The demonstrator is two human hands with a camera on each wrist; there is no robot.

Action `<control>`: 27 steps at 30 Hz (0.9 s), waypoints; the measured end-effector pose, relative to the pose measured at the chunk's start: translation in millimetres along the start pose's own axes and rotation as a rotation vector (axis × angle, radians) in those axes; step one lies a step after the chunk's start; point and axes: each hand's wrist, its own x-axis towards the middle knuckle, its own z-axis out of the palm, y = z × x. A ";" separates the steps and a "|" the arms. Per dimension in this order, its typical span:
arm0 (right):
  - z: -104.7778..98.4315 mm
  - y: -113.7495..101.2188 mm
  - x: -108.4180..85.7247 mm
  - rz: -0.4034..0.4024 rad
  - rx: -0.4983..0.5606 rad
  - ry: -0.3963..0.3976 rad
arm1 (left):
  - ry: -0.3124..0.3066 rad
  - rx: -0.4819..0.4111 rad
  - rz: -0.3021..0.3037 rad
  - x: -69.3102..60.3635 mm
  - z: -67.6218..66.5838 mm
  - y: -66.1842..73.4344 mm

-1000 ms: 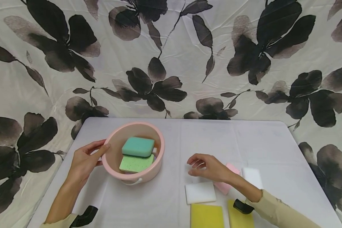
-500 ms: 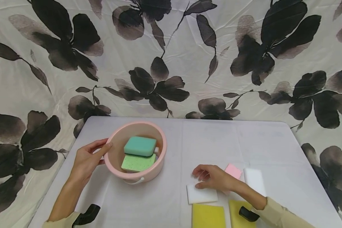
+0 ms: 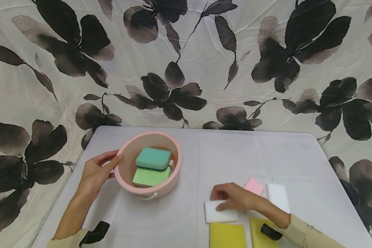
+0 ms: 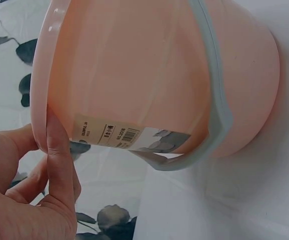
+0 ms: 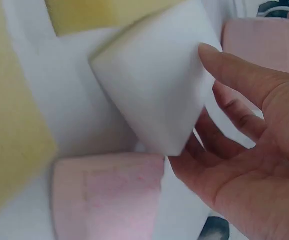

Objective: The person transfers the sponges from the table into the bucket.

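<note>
My left hand [image 3: 94, 175] pinches the left rim of a pink bucket [image 3: 168, 187], thumb on the inside and fingers outside. In the left wrist view the bucket [image 4: 134, 65] shows a label and a pale handle. Inside lie a teal sponge [image 3: 153, 158] and a speckled green sponge [image 3: 151, 176]; what is beneath them is mostly hidden. On the right, my right hand [image 3: 237, 197] grips the far edge of a white sponge [image 3: 215, 214]. The right wrist view shows my thumb on top of that sponge [image 5: 154, 70], with the other fingers partly hidden behind its edge.
A pink sponge [image 3: 254, 186] lies just beyond my right hand, and another white sponge [image 3: 278, 196] is to its right. Two yellow sponges [image 3: 227, 236] sit near the front, one partly under my right wrist. A floral cloth [image 3: 186, 48] hangs behind the table [image 3: 223, 151].
My right hand has come down toward the front from above the table and now grips the white sponge. The left hand keeps its hold on the bucket. The head view has shifted slightly.
</note>
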 end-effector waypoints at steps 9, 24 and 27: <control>-18.6 -18.8 3.6 -0.042 -0.076 -0.058 | -0.008 0.004 -0.001 -0.3 -0.8 0.6; -40.0 -43.0 8.4 -0.041 -0.041 -0.010 | -0.007 0.004 -0.012 0.6 -0.2 0.4; -44.5 -47.6 10.5 -0.048 -0.024 0.002 | -0.011 0.004 -0.017 0.8 -0.1 1.0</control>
